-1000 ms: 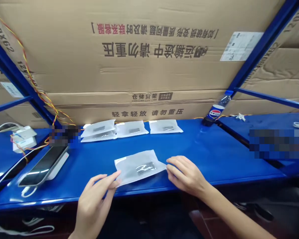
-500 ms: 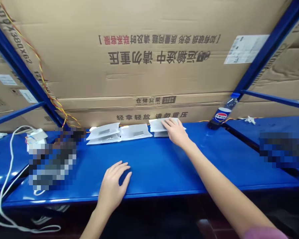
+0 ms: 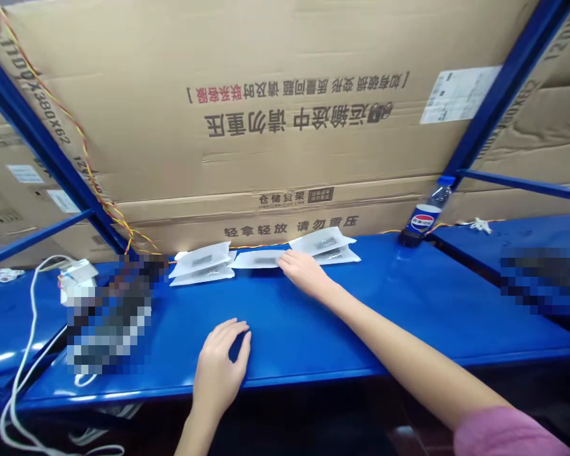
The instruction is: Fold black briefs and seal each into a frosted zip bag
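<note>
Frosted white packets lie along the back of the blue shelf [image 3: 285,335]. Two overlap in the left stack [image 3: 202,263], one middle packet [image 3: 256,258] lies flat, and two more overlap in the right stack [image 3: 323,244]. Dark items show faintly inside them. My right hand [image 3: 304,272] has its fingers closed on the right end of the middle packet, lifting it slightly off the shelf. Near the front edge rests my left hand [image 3: 222,364], fingers apart and curved, holding nothing.
A cola bottle [image 3: 422,212] stands at the back right by the blue post. Large cardboard boxes [image 3: 285,152] form the backdrop. On the left are a white cable [image 3: 21,367], a white device [image 3: 78,282] and a blurred dark object [image 3: 114,323].
My right hand has moved left from the right stack to the middle packet and taken its end. The right stack now lies tilted and uncovered. My left hand has hardly moved.
</note>
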{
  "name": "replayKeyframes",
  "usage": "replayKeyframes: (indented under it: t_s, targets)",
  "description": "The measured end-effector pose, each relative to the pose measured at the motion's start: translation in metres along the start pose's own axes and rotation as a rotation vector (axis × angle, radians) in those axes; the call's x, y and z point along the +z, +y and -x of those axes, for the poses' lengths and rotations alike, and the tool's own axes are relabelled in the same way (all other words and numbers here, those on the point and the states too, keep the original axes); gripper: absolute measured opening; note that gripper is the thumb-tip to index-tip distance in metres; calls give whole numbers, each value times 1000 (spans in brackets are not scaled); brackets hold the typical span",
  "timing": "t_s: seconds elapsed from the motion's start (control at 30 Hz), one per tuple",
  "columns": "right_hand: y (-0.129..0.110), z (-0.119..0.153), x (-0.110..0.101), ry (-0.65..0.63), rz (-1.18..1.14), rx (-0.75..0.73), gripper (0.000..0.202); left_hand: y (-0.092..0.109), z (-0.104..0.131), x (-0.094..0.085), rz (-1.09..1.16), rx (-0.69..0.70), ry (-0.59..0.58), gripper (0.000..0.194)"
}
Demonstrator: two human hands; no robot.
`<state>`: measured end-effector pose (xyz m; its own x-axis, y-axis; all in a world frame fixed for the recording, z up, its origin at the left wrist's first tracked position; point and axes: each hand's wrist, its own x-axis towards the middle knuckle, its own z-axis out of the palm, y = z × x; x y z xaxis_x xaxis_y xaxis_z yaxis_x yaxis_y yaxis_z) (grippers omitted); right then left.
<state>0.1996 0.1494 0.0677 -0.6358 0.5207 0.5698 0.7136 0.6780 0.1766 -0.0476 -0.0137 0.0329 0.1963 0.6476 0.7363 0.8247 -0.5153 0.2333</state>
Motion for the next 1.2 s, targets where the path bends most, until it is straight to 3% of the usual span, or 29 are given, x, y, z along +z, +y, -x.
replayKeyframes:
  t_s: [0.17,0.27,0.37,0.57,0.77,0.87,1.07,1.2]
  targets:
    - [-49,75,-54,86,-54,-72,28,25,-1,-10,-93,218,190,21]
    - [-84,118,-72,231,-256,-14,30,46,0,-11,-80,345,132,24]
    - [-104,142,-75,276,-386,91,34,59,0,-5,2,428,85,21]
    - [-106,140,-76,422,-432,235,25,71,-6,4,17,362,52,19]
    - [-120,127,-78,439,-505,223,18,82,-17,7,14,483,72,21]
    - [-111,134,-77,386,-566,264,21,67,-18,-1,-17,524,60,23]
    - [-70,152,-70,317,-574,399,19,20,-5,-37,-188,499,8,22]
    - [-65,147,-64,323,-524,463,21,23,7,-49,-153,476,3,21]
